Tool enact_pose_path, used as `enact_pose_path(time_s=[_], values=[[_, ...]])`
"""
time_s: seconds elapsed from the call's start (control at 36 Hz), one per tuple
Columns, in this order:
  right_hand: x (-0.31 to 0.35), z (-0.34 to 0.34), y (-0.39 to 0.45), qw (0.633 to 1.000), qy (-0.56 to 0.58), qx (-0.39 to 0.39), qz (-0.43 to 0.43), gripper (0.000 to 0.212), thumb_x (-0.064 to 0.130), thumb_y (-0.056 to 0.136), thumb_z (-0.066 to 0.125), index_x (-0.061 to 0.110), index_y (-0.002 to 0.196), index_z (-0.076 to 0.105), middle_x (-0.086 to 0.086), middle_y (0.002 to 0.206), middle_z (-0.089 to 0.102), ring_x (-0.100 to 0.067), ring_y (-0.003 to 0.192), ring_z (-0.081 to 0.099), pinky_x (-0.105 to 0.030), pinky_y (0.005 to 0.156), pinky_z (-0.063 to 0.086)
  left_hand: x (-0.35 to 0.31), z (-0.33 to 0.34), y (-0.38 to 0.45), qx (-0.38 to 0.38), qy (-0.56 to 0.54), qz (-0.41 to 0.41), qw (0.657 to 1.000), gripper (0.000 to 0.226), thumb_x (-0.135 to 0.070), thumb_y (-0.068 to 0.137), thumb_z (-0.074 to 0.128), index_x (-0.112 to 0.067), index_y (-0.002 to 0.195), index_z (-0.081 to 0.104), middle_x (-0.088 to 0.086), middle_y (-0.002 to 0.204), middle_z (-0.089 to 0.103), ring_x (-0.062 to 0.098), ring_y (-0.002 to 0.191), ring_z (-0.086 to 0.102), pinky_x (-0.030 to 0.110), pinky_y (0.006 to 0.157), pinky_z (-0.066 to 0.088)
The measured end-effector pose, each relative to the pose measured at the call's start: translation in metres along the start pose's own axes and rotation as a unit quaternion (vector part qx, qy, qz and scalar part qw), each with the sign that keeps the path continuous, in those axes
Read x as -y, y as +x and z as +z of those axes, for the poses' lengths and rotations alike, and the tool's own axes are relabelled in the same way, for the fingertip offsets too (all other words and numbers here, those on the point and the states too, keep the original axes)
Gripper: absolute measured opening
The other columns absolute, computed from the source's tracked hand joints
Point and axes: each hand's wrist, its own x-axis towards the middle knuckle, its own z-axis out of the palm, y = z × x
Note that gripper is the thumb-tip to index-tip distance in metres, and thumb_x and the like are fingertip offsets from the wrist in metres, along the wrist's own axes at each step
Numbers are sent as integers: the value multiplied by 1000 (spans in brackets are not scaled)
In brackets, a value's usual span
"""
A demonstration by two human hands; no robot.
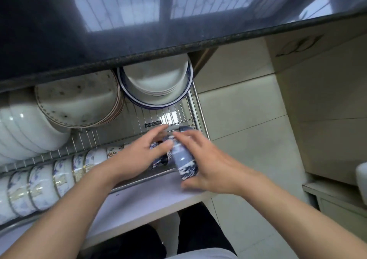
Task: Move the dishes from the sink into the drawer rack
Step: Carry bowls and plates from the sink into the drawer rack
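The wire drawer rack (174,117) is pulled out below the dark countertop. My right hand (206,159) grips a blue-and-white bowl (185,165) on edge at the right end of the front row. My left hand (139,153) lies with straight fingers against the blue-patterned bowls (158,159) beside it. A row of small patterned bowls (59,173) stands on edge along the front. Speckled plates (79,99) and blue-rimmed white plates (156,81) are stacked at the back. The sink is out of view.
The dark countertop (139,56) overhangs the back of the drawer. Large white bowls (25,127) fill the left side. The drawer's white front panel (143,197) is at my knees. Tiled floor (248,139) lies to the right, with a white cabinet corner (337,197).
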Motion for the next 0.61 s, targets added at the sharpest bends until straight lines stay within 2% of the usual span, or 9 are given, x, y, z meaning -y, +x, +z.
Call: enact_pose_path(time_s=[0.03, 0.08, 0.17, 0.22, 0.33, 0.39, 0.47, 0.53, 0.61], values=[[-11, -4, -5, 999, 26, -23, 21, 113, 45, 72, 83, 44, 158, 9, 12, 153, 19, -13, 139, 38, -39, 111, 45, 6, 4, 16, -42, 74, -3, 996, 81, -71, 89, 57, -37, 158, 31, -16, 157, 42, 1, 142, 42, 37, 121, 31], [-31, -13, -14, 994, 66, -76, 52, 110, 53, 67, 83, 46, 155, 16, 15, 150, 21, -9, 137, 41, -37, 115, 42, 14, 16, 44, -100, 277, -3, 956, 80, -65, 93, 55, -24, 158, 31, 2, 161, 38, 22, 146, 38, 43, 120, 31], [-47, -26, -20, 986, 87, -130, 63, 114, 66, 59, 83, 40, 154, 26, 12, 148, 27, 3, 138, 35, -17, 116, 30, 27, 35, 71, -119, 424, 10, 898, 95, -75, 84, 54, -17, 156, 30, 9, 159, 37, 29, 148, 31, 50, 122, 24], [-48, -32, -20, 986, 78, -138, 59, 115, 62, 59, 85, 35, 155, 28, 7, 152, 27, 3, 142, 31, -13, 117, 25, 38, 40, 76, -122, 474, -6, 872, 102, -81, 79, 53, -15, 154, 32, 10, 158, 38, 30, 149, 27, 53, 123, 19], [-44, -34, -12, 990, 63, -125, 34, 114, 52, 60, 88, 29, 155, 29, 4, 157, 30, 0, 148, 27, -21, 122, 23, 62, 31, 64, -127, 486, -22, 864, 96, -79, 77, 59, -20, 150, 37, 5, 153, 47, 27, 145, 35, 52, 121, 23], [-40, -33, -6, 991, 76, -107, 37, 114, 55, 60, 87, 31, 154, 28, 10, 153, 34, 4, 143, 32, -23, 120, 28, 72, 23, 56, -126, 471, -15, 873, 97, -77, 75, 63, -24, 151, 35, 2, 154, 47, 26, 145, 36, 52, 120, 24], [-28, -30, 5, 994, 73, -61, 54, 113, 62, 58, 85, 40, 151, 24, 19, 153, 30, -5, 140, 40, -35, 118, 36, 80, 13, 45, -126, 462, -11, 878, 97, -71, 72, 71, -26, 151, 36, -1, 157, 43, 28, 151, 26, 53, 122, 17], [-17, -24, 15, 998, 30, -23, 51, 114, 57, 62, 88, 40, 153, 21, 20, 155, 25, -8, 140, 40, -37, 117, 38, 80, 9, 41, -116, 462, -17, 879, 99, -71, 75, 70, -26, 154, 32, -1, 164, 33, 30, 155, 15, 55, 124, 9], [-4, -7, 34, 993, -118, 3, -6, 114, 58, 70, 85, 29, 157, 17, 6, 159, 24, -19, 141, 39, -38, 118, 36, 75, 9, 45, -105, 455, -17, 884, 99, -70, 78, 68, -24, 156, 27, -3, 166, 27, 26, 158, 9, 55, 125, 4]])
